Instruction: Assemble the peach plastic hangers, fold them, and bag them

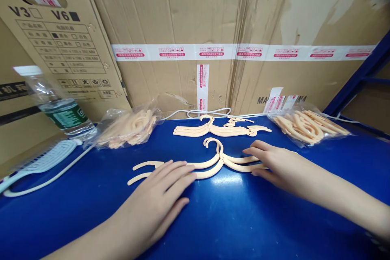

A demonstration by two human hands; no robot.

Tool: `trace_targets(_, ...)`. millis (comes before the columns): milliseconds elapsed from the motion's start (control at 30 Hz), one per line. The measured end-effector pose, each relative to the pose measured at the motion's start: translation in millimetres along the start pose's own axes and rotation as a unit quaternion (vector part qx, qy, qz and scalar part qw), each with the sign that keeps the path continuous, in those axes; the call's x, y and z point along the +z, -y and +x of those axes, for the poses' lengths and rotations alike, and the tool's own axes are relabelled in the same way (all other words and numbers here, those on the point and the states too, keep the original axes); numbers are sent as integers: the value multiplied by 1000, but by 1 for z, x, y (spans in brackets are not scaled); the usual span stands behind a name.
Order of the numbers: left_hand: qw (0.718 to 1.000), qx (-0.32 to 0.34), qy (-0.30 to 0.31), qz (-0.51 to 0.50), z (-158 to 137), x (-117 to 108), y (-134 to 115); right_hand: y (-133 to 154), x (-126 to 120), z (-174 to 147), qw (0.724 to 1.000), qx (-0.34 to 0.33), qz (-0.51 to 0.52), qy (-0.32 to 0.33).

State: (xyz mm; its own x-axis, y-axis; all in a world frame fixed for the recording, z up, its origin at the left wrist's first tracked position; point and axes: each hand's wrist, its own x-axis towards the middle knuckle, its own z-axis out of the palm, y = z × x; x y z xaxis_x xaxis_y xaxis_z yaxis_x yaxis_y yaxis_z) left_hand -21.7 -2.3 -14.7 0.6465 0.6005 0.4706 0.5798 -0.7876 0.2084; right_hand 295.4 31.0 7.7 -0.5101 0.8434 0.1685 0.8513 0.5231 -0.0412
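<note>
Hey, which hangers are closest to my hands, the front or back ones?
The front pair of hangers, arms spread slightly apart; the back stack lies nearer the cardboard, its arms packed close together.

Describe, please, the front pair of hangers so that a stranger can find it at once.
Start at the big cardboard box, then come down onto the blue table before it. The front pair of hangers lies partly under the left hand, its other end at the right hand. Unlike the tight stack just behind, its hangers lie spread, with blue showing between their arms.
</note>
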Motion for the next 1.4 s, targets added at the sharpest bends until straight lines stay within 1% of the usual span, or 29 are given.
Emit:
trace_targets(100, 999, -15, -27, 20, 1, 2, 16, 3, -4, 3, 998, 21, 9, 52)
trace_targets(167, 1000, -5, -18, 24, 1, 2, 25, 5, -6, 4, 996, 37, 20, 78)
trace_targets(233, 999, 13, -1, 33, 0, 1, 30, 6, -5, 5, 995, 45, 28, 86)
trace_targets(433, 997, 39, 4, 70, -1, -1, 34, 3, 1, 9, 995, 44, 53, 73)
trace_targets(700, 997, 14, 6, 82, -2, 0, 42, 6, -1, 14, 995, 41, 68, 61)
trace_targets(1033, 995, 17, -11, 94, -2, 0, 42, 2, 2, 13, 996, 46, 63, 52)
trace_targets(1133, 994, 28, -15, 108, -2, 1, 35, 1, 4, 13, 996, 48, 56, 52)
trace_targets(1233, 990, 78, -5, 118, 1, -2, 17, 7, 2, 10, 997, 51, 31, 39)
trace_targets(1333, 983, 124, 45, 129, 3, -6, -3, 23, -1, 4, 999, 33, 24, 28)
trace_targets(1400, 979, 132, 63, 139, 2, -9, -10, 36, -4, 0, 998, 1, 47, 43)
